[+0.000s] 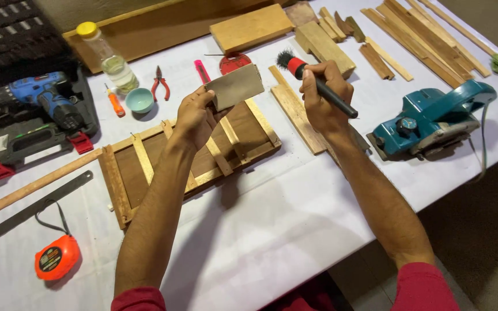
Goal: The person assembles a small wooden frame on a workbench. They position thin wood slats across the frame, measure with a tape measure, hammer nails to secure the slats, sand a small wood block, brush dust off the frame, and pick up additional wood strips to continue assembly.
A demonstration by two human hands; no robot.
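Note:
My left hand (194,118) holds a small flat grey-brown wooden piece (236,86) up above a slatted wooden frame (145,167) that lies on the white table. My right hand (321,98) grips a black-handled brush (318,86) with a red collar and dark bristles; the bristles point up and left, a little right of the held piece and apart from it. A long wooden strip (295,115) lies beneath my right hand.
A teal electric planer (433,121) sits at right. Wood blocks and strips (410,34) fill the far side. At left are a blue drill in its case (36,103), a bottle (110,57), small bowl (139,101), pliers (159,83), an orange tape measure (57,257).

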